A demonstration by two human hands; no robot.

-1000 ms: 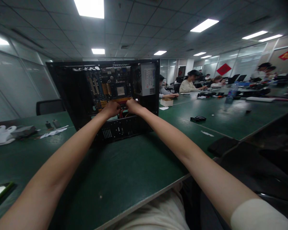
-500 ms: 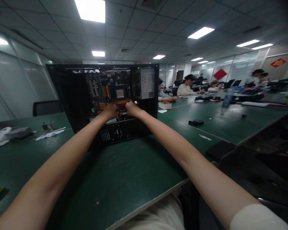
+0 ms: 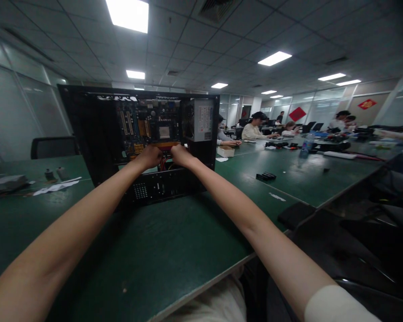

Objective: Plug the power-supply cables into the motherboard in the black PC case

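Note:
An opened black computer case (image 3: 102,129) stands on the green table, its inside facing me. The motherboard (image 3: 157,120) is mounted in it, with a silver power supply (image 3: 203,120) at upper right. My left hand (image 3: 149,157) is closed at the lower edge of the motherboard, by yellow slots. Close to its right, my right hand (image 3: 182,155) is closed too. A red and orange strip (image 3: 168,146), perhaps memory slots, runs between them. My fingers hide whatever they grip. Red and dark cables (image 3: 163,164) hang just below.
White papers (image 3: 55,186) and two small dark parts lie left of the case. To the right are a small open box (image 3: 225,152), black parts (image 3: 266,176) and a water bottle (image 3: 308,144). Other people sit farther along the table. The table's front edge (image 3: 208,286) is near me.
The view has shifted a little, so the whole scene sits slightly farther left. Both hands stay at the same place on the motherboard.

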